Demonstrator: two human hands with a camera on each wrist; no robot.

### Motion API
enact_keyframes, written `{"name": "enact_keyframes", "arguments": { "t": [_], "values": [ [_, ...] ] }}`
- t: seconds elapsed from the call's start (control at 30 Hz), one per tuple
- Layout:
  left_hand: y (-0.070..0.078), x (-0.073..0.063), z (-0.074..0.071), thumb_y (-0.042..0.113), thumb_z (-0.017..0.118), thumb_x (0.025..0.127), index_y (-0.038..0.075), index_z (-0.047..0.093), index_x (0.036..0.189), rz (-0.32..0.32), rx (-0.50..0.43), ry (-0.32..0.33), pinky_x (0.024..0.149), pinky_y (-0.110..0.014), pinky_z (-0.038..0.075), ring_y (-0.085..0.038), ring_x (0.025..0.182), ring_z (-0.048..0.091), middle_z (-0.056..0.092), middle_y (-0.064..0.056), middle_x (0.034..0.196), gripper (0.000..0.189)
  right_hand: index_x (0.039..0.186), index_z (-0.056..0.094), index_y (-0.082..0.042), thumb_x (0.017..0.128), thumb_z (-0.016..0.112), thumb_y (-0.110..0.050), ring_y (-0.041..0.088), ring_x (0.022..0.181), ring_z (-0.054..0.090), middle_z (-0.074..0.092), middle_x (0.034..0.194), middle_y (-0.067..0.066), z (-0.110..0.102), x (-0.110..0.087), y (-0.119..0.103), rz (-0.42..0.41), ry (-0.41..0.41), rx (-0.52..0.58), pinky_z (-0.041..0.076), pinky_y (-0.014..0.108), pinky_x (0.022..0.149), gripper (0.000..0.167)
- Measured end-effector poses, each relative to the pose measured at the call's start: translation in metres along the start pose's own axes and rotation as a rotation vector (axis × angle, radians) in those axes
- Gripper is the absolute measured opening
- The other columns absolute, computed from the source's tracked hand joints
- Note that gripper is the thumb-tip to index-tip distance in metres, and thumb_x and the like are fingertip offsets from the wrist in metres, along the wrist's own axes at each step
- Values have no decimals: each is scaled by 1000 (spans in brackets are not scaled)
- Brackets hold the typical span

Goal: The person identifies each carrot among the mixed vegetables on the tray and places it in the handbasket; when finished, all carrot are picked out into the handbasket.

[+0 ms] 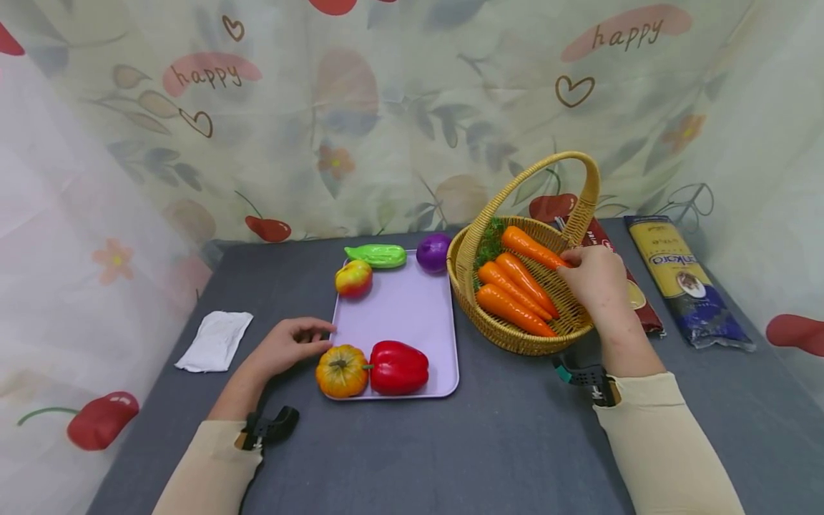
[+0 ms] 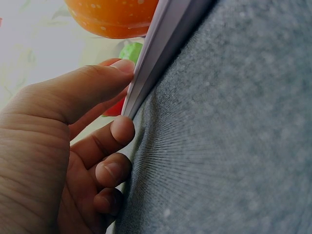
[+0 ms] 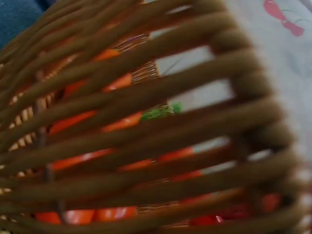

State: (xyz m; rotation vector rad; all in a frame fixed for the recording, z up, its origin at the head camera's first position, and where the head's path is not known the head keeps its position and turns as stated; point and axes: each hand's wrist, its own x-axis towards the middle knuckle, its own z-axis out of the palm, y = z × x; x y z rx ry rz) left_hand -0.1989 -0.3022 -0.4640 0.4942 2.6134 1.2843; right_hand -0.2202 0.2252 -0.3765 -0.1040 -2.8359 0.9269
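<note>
My right hand reaches over the right rim of a wicker basket and pinches the narrow end of an orange carrot. Several more carrots with green tops lie inside. The right wrist view is filled by the basket's woven side, which hides that hand. At the left edge of a lilac tray, my left hand rests with thumb and index finger apart, thumb tip at the rim. Close to it on the tray are a small pumpkin and a red bell pepper.
A red-yellow fruit, a green vegetable and a round purple vegetable lie at the tray's far side. Right of the basket are a dark red packet and a yellow-blue packet. A white tissue packet lies left.
</note>
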Motion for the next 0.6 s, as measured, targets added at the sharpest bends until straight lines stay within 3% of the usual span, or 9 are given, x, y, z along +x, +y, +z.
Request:
{"name": "enact_keyframes", "arguments": {
  "t": [0.27,0.5,0.6],
  "values": [
    [1,0,-1,26,78,93,14,75,119,2,-6,0,63,-27,40,-25,73,52,58,-6,86,28,112,72,10,93,70,-13,41,91,62,69,107,29,10,1,3,-13,-61,-55,51,53,82,30],
    [0,0,1,26,78,94,14,75,119,-7,-6,-5,63,-28,40,-25,74,52,58,-6,86,28,92,76,4,86,70,-9,37,77,60,70,84,20,15,1,6,-59,-92,-176,47,48,71,16],
    [0,0,1,27,78,94,15,75,120,-17,3,-8,64,-28,40,-25,74,53,59,-5,87,29,94,75,6,85,68,-7,37,78,60,70,85,20,16,0,6,-50,-121,-202,49,50,75,17]
  ]
}}
